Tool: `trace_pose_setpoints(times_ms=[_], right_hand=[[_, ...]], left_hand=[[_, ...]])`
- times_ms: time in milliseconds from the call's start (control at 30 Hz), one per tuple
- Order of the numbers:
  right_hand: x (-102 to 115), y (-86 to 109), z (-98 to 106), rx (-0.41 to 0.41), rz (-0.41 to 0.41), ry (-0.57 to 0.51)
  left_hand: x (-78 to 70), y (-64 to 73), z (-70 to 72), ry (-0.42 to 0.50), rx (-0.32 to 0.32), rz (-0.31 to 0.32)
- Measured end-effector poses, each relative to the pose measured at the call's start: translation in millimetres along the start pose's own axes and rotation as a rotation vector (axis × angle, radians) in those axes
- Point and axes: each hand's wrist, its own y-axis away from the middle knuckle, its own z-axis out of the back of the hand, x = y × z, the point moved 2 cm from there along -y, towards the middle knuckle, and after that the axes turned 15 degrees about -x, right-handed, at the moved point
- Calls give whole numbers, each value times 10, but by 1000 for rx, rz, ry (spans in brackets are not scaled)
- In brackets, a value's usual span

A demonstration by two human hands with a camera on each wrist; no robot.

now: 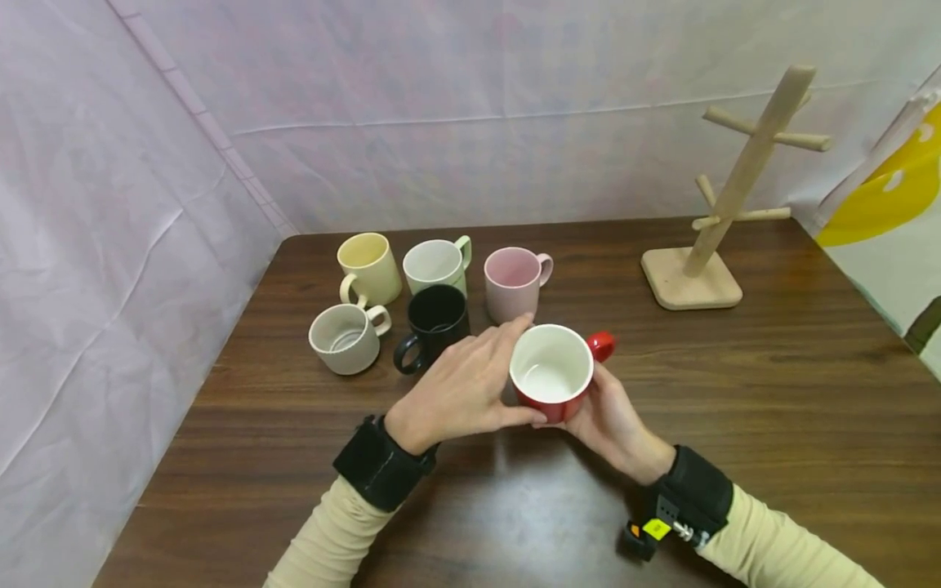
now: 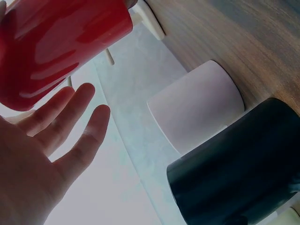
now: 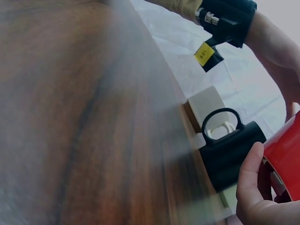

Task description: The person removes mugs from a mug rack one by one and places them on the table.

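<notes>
A red mug (image 1: 551, 367), white inside, is held up over the table front, its red handle pointing right. My right hand (image 1: 613, 425) grips it low on the right side; in the right wrist view the thumb (image 3: 251, 164) presses by its bottom edge. Against the mug's left side is my left hand (image 1: 470, 380), thumb at the front and a fingertip near the far rim. In the left wrist view several of its fingers (image 2: 89, 136) stretch out straight beside the red mug (image 2: 61, 47). A black mug (image 1: 439, 318) stands partly behind the left hand.
Around the black mug stand a pink mug (image 1: 510, 286), a white mug with a green handle (image 1: 435, 263), a yellow mug (image 1: 375, 273) and a pale grey mug (image 1: 345, 343). A wooden mug tree (image 1: 724, 196) stands at the back right of the brown table (image 1: 794, 392), before a hanging cloth.
</notes>
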Motion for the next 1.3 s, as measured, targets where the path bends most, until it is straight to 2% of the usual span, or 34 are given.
trace_pose_setpoints(times_ms=[233,700,1067,1300], right_hand=[[-70,4,-14,43,-3,47],[-77,32,-31,-40,-28,81],[-82,32,-28,11,-25,89],[-87,36,-34,-1,-24,85]], left_hand=[[-34,17,-22,25,10,12],[-60,30,-18,20,4,3],[-73,5,3,21,2,-5],[-77,4,3,30,-3,-1]])
